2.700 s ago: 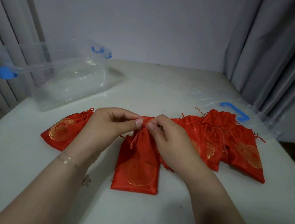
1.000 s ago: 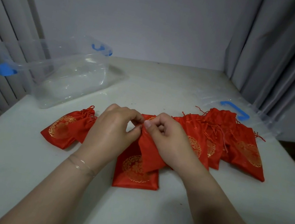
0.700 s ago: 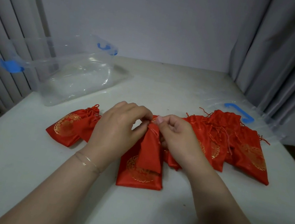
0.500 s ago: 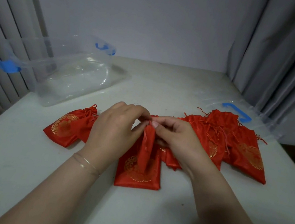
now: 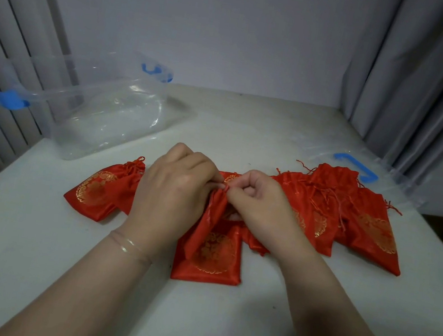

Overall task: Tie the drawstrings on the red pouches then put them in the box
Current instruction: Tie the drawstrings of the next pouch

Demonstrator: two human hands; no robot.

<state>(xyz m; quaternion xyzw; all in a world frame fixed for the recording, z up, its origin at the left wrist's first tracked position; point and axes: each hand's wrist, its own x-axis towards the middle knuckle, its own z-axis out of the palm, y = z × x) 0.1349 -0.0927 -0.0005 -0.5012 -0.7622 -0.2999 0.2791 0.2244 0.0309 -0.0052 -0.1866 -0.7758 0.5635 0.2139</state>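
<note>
My left hand and my right hand meet at the cinched neck of a red pouch, each pinching its drawstring; the pouch hangs lifted and gathered between them. Under it a flat red pouch with a gold emblem lies on the white table. A tied red pouch rests to the left of my left hand. Several more red pouches with loose strings overlap in a pile to the right. The clear plastic box with blue latches stands open at the back left.
The clear box lid with a blue handle lies at the back right, partly under the pile. Grey curtains hang along the left and right sides of the table. A wall closes off the far edge.
The pouch in my hands has been lifted off the flat one and its mouth drawn tight into a narrow bunch. Both hands stayed together at its neck.
</note>
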